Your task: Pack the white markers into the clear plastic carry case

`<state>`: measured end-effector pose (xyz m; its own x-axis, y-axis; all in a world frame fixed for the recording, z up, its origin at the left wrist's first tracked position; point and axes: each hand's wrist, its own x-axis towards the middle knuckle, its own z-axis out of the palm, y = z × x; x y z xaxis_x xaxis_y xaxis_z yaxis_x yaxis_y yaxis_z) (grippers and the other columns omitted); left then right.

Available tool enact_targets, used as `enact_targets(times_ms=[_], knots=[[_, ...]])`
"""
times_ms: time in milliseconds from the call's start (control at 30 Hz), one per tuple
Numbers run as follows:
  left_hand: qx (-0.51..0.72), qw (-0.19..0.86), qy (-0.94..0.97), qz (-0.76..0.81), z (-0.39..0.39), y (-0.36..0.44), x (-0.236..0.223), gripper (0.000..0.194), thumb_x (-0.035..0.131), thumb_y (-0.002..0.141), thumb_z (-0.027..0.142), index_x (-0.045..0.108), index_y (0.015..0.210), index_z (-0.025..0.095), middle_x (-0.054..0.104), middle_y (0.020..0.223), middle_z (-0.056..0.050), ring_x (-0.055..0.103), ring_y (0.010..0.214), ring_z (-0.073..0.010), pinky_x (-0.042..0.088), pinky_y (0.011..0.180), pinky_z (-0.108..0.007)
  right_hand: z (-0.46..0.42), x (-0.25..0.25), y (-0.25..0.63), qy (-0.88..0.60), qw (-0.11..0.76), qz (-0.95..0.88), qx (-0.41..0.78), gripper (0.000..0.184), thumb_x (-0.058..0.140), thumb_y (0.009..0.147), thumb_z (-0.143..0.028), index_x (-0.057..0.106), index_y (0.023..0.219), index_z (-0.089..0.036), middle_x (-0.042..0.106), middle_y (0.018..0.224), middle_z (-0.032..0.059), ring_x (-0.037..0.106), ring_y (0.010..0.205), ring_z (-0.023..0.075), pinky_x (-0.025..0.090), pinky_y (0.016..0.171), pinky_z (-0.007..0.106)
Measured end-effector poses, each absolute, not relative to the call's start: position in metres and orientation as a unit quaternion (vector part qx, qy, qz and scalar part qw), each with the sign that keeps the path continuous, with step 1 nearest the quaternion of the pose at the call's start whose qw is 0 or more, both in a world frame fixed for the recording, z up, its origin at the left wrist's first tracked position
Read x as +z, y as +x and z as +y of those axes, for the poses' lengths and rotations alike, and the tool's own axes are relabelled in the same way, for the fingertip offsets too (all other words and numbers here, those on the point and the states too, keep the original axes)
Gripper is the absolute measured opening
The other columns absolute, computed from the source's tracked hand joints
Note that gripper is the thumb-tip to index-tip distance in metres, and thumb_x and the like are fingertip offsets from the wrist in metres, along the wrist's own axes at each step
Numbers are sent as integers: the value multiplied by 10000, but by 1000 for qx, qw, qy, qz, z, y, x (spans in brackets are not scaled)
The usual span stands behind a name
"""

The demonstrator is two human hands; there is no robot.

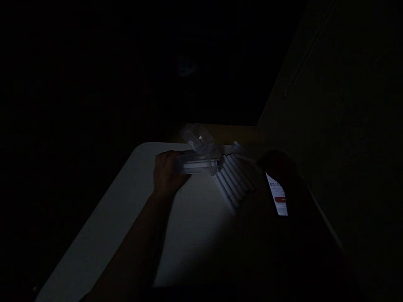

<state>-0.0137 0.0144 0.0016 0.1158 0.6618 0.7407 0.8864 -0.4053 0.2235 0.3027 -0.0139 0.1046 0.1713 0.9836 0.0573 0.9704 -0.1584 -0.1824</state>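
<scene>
My left hand (166,171) is wrapped round the left end of a clear plastic case (192,169), which lies on its side with a few white markers inside. Its transparent lid (198,137) is swung open at the far side. Right of the case, several white markers (233,178) lie side by side in a slanted row on the table. My right hand (277,163) is a dark shape at the right, its fingers closed at the end of a white marker (248,159) that points left toward the case. Shadow hides most of that hand.
The room is very dark. A lit phone (277,197) lies partly beneath my right hand and forearm. The pale table (126,188) has a rounded far left corner. A wall (346,126) stands close on the right, with a cord-like line on it.
</scene>
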Motion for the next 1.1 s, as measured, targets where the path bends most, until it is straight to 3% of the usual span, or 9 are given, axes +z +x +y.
enact_targets(times_ms=[267,500,767,1100], knots=[[-407,138,-731,-531,14,-15,0,516,665,681,432,526,1117,194,593,1096,-100,525,1035,-291,422,907,-419,-14,113,303,-742,177,-647,10,328,558,905,-383,590,1121,-139,621,1101,60,616,961,170,535,837,371],[-413,140,-736,-518,15,-15,-1,490,659,696,425,528,1106,191,603,1074,-95,529,1023,-281,414,907,-408,-13,123,314,-708,254,-659,23,254,474,912,-245,669,1048,-158,698,996,100,661,923,192,511,805,318],[-419,147,-734,-514,15,-16,-2,504,682,670,405,530,1103,195,606,1076,-92,530,1006,-281,426,880,-402,-33,142,297,-676,355,-644,30,241,522,868,-275,696,1002,-176,705,1003,73,663,928,193,511,815,316],[-406,140,-734,-526,16,-16,-2,496,663,683,414,525,1106,196,602,1079,-95,524,1022,-282,419,892,-413,-41,155,294,-650,401,-645,35,212,600,817,-317,687,954,-181,687,758,38,654,707,166,497,626,270]])
